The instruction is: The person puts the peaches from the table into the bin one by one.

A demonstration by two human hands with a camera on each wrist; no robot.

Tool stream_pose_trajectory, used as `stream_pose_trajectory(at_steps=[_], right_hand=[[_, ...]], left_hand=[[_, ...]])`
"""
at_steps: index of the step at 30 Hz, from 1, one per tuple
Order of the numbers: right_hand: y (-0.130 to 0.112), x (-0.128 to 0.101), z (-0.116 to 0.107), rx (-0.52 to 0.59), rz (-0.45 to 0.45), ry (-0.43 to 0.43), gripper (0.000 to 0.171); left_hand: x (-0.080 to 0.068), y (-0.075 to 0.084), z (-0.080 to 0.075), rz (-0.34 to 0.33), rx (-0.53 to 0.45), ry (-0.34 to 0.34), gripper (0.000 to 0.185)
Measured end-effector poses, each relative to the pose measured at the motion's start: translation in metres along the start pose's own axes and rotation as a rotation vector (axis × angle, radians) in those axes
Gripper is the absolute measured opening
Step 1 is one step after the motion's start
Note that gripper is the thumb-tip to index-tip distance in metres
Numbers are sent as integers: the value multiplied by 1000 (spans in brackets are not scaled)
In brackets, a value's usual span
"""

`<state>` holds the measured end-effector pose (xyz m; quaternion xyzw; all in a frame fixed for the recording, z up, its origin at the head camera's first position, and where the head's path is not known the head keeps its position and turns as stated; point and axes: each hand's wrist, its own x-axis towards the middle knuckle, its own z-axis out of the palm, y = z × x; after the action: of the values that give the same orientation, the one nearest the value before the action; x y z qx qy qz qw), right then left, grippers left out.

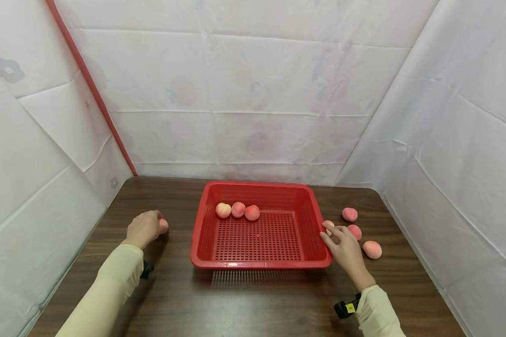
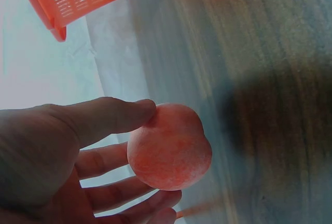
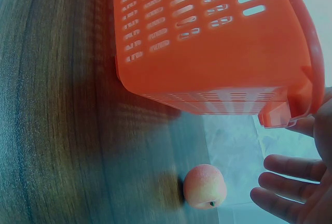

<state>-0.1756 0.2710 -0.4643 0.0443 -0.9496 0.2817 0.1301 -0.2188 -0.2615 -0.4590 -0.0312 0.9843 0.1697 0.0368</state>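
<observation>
While left hand (image 1: pixel 143 230) pinches peach (image 2: pixel 168 146) left of red basket (image 1: pixel 261 265), right hand (image 1: pixel 346 246) hangs loose-fingered by right rim (image 1: pixel 317 213), gripping nothing; rim contact: can't tell. Loose peach (image 3: pixel 204 186) on table (image 1: pixel 257 309) just outside that rim. Three peaches (image 1: pixel 238 209) inside. Looks like pickup step. Next move likely calls for right-hand grip, then lift over rim.

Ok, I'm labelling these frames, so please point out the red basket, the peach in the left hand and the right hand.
Red basket (image 1: pixel 261 265): head view, on its front rim.
Held peach (image 2: pixel 170 148): left wrist view, middle of its visible side.
Right hand (image 1: pixel 347 251): head view, back of the hand.
</observation>
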Motion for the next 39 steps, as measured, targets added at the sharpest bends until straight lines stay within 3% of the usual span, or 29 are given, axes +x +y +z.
stream_pose_trajectory(at_steps=[12,23,39], right_hand=[[-3,2,-2,1,-3,3,40],[-2,0,-1,-8,-2,1,40],[1,0,-1,-8,-6,-2,41]], left_hand=[[6,11,-12,41,-9,75,44],[7,21,-18,108,-17,194,37],[9,40,-40,132,-24,236,39]])
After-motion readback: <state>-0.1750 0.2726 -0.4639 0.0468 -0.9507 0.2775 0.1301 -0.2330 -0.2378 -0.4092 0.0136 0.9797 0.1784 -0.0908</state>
